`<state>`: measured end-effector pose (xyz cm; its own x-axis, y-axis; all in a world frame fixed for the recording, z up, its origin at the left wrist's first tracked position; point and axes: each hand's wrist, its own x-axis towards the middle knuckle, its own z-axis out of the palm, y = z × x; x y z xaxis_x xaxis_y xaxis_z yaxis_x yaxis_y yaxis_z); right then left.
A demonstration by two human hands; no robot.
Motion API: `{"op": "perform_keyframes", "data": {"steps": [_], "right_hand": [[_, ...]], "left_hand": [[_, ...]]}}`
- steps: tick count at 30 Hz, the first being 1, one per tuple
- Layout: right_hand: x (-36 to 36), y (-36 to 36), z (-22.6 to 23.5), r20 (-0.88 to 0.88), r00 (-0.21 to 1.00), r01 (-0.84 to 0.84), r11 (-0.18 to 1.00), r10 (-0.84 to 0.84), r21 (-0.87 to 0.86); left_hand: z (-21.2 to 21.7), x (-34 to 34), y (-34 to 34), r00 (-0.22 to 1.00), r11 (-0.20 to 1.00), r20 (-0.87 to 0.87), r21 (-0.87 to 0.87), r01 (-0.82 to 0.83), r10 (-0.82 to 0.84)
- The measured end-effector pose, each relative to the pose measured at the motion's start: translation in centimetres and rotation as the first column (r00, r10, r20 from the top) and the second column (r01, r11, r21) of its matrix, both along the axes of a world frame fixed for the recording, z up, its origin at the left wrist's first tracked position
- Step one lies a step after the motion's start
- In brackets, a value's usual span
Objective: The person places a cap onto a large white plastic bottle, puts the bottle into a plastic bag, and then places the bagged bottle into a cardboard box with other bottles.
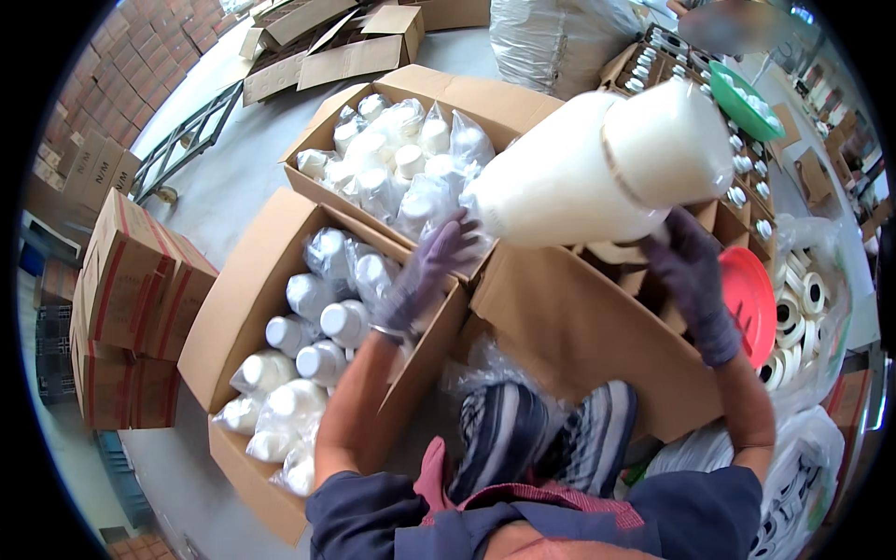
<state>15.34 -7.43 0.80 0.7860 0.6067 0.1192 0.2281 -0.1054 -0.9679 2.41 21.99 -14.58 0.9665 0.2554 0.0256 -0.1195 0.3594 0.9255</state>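
A large white plastic bottle, wide and ribbed with a groove around it, is tilted in front of me above the boxes. My right hand, in a grey-purple glove, is at its underside near the right end, the fingertips partly hidden behind it. My left hand, gloved alike, has its fingers spread beside the bottle's left end. Below my left arm, an open carton holds several white bottles or jars, some in clear plastic bags. Another open carton behind it is filled with similar bagged ones.
A brown carton stands open before my knees. To the right are a red plastic dish, a green basin and bagged white rings. Stacked cartons stand left; flattened cardboard lies at the back. Another person is far right.
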Motion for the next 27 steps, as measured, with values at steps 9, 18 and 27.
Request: {"op": "perform_keyframes", "data": {"steps": [9, 18, 27], "right_hand": [[-13.4, -12.6, 0.6, -0.060, 0.997, -0.047, 0.989, 0.056, 0.143], [-15.5, -20.1, 2.0, 0.889, 0.451, 0.018, 0.995, 0.079, -0.097], [2.5, -25.8, -5.6, 0.756, 0.652, 0.689, 0.462, -0.059, -0.559]], "left_hand": [[1.1, -6.5, -10.5, 0.897, 0.890, 0.243, -0.371, -0.265, 0.369], [3.9, -3.9, -14.3, 0.981, 0.923, 0.041, 0.333, -0.191, 0.188], [6.3, -5.7, -22.2, 0.960, 0.949, 0.194, 0.282, 0.141, -0.200]]}}
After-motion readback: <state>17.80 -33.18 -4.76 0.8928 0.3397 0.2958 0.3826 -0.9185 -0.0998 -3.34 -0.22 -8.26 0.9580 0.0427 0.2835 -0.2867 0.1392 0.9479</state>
